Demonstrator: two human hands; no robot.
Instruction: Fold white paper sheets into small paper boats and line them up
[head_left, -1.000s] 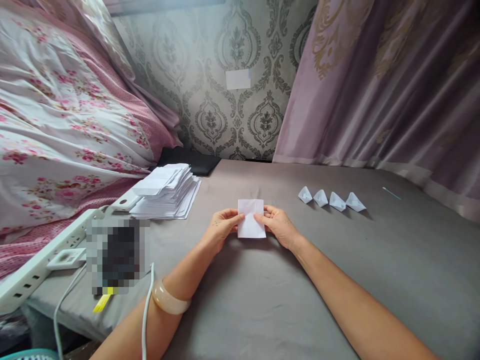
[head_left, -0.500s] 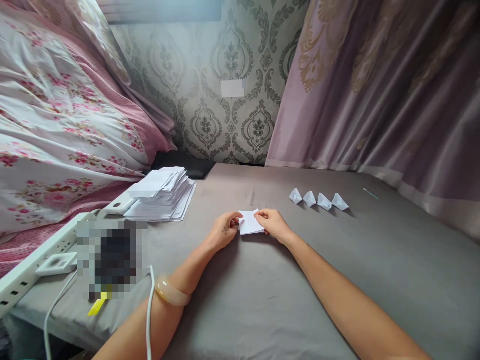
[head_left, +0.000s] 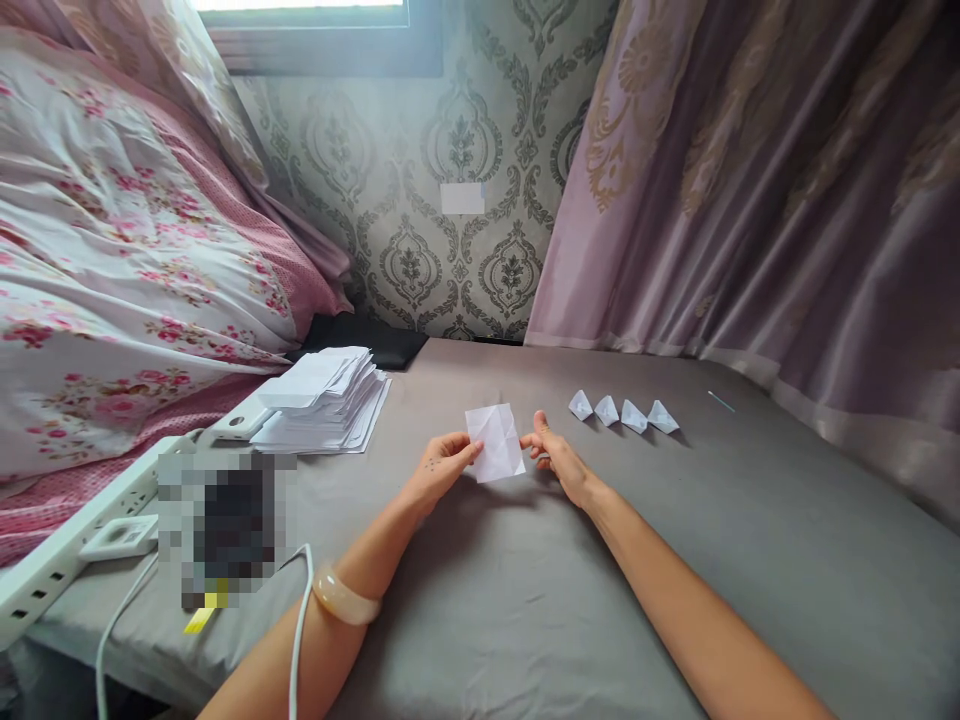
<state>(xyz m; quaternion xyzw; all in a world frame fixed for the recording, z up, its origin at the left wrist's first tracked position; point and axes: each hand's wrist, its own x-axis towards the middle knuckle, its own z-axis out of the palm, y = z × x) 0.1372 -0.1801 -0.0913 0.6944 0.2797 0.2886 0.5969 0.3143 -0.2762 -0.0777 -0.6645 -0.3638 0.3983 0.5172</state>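
Observation:
A creased square of white paper (head_left: 498,442) is held up over the grey cloth, tilted toward me. My left hand (head_left: 444,464) pinches its left edge, thumb on the front. Close by the right edge is my right hand (head_left: 556,458), its thumb raised and its fingers apart; a fingertip comes very near the paper, and I cannot tell whether it touches. Several small folded paper pieces (head_left: 634,416) stand in a row to the right, beyond my right hand.
A tall stack of white paper sheets (head_left: 322,400) lies at the left, next to a white power strip (head_left: 90,530). A white cable (head_left: 300,620) crosses my left forearm. A thin stick (head_left: 721,401) lies at the far right. Curtains (head_left: 720,200) hang behind the grey cloth (head_left: 750,520).
My right hand has let go of the paper and opened beside it. The paper now shows as a larger, opened-out square with crease lines, still in my left hand. The view has tipped upward slightly.

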